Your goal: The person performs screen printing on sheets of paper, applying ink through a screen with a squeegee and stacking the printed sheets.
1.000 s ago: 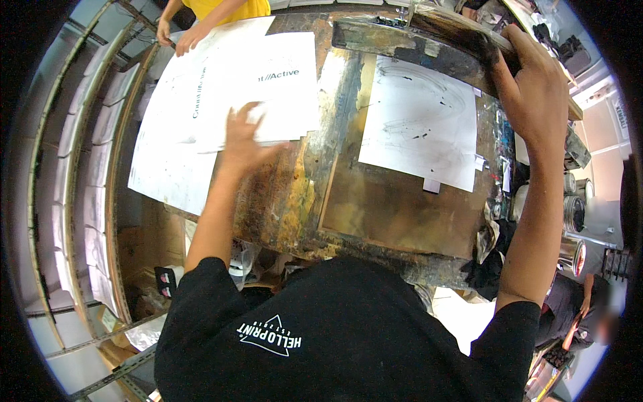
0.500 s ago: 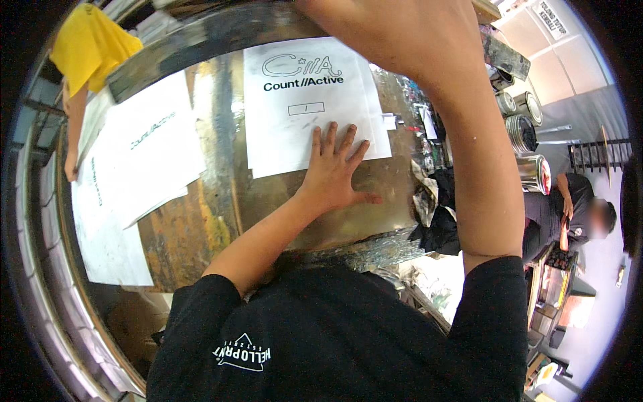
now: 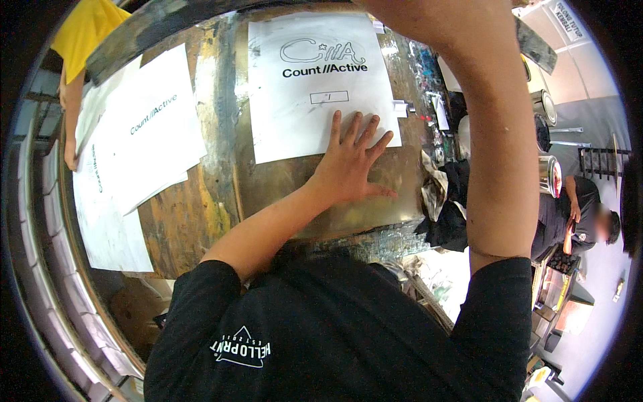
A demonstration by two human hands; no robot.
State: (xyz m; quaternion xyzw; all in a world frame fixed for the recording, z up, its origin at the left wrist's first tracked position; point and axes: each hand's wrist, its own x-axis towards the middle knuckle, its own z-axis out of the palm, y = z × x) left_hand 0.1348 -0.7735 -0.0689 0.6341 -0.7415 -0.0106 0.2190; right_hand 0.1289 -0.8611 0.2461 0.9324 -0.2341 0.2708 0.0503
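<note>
My left hand [image 3: 351, 161] lies spread, fingertips on the lower right part of a white paper sheet [image 3: 288, 127] and palm below the sheet's edge. Black outlined letters, a line of bold print and a small marked box are on this sheet. It rests on a shiny brownish board [image 3: 288, 208]. My right hand [image 3: 402, 17] stretches past the sheet's far end at the top. Its fingers are cut off by the picture's edge, so what it holds or touches is hidden.
On the left, overlapping printed sheets [image 3: 161, 151] lie on the stained table [image 3: 174, 231], beside a yellow-shirted person's arm [image 3: 72, 124]. Dark crumpled cloth [image 3: 447, 226] and metal cans [image 3: 550, 175] are at the right. Another person [image 3: 569, 208] sits farther right; shelving [image 3: 47, 268] lines the far left.
The view has shifted a little. My right hand and forearm have moved rightward in the picture. My left hand stays spread on the sheet.
</note>
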